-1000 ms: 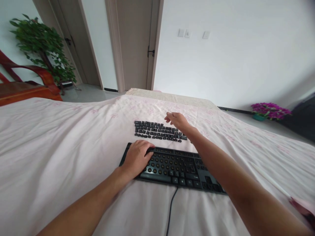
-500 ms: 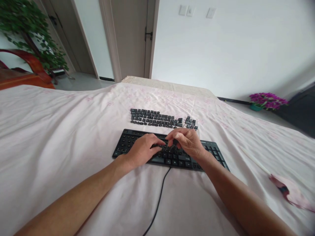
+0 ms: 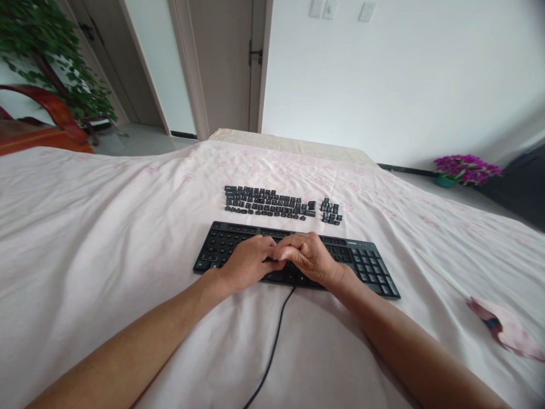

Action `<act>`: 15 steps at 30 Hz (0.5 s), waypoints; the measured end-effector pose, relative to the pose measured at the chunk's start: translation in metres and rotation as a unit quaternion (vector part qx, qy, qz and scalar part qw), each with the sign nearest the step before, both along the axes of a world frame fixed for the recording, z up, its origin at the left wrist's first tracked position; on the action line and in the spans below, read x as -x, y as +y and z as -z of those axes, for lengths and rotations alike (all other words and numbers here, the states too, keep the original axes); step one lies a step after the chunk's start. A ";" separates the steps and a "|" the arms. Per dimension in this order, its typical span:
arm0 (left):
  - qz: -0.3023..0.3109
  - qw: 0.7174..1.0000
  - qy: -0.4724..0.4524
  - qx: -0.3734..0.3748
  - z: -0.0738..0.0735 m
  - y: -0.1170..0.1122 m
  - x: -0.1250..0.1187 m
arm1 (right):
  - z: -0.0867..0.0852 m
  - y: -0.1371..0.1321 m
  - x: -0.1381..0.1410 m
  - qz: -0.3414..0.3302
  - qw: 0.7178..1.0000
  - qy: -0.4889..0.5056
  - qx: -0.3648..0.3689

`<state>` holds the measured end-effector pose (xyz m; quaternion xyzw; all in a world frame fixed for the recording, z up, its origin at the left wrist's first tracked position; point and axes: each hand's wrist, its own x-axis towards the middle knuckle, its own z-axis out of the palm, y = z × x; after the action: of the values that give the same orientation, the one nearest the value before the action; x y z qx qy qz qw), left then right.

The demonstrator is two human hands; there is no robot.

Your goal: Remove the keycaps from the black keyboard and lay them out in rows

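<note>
A black wired keyboard (image 3: 366, 264) lies on a pale pink sheet (image 3: 106, 244); many of its key seats look bare. Behind it, loose black keycaps (image 3: 264, 202) are set out in rows, with a smaller group of keycaps (image 3: 331, 211) to their right. My left hand (image 3: 244, 262) rests on the keyboard's middle with curled fingers. My right hand (image 3: 309, 257) is beside it, fingers bent in a pinch that touches the left hand's fingertips. Whatever the fingers hold is hidden. The keyboard cable (image 3: 272, 346) runs toward me.
A pink cloth-like item with a dark patch (image 3: 504, 329) lies on the sheet at the right. Beyond the bed are doors (image 3: 225, 62), a wooden chair (image 3: 42, 128) with a green plant (image 3: 51, 57) at left, and purple flowers (image 3: 464, 169) on the floor at right.
My right hand drew back from the loose keycaps to the keyboard and closed up against my left hand. The view tilted down slightly.
</note>
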<state>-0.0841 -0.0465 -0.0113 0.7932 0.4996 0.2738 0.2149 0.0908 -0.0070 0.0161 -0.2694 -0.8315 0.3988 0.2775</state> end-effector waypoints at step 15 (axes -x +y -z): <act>-0.024 0.997 0.048 -0.058 -0.002 -0.014 -0.020 | 0.024 -0.011 -0.001 0.059 0.977 0.173 -0.110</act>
<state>-0.0643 -0.0608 -0.0088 0.8047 0.5111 0.2691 0.1373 0.0920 -0.0184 -0.0077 -0.2123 -0.7923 0.3285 0.4682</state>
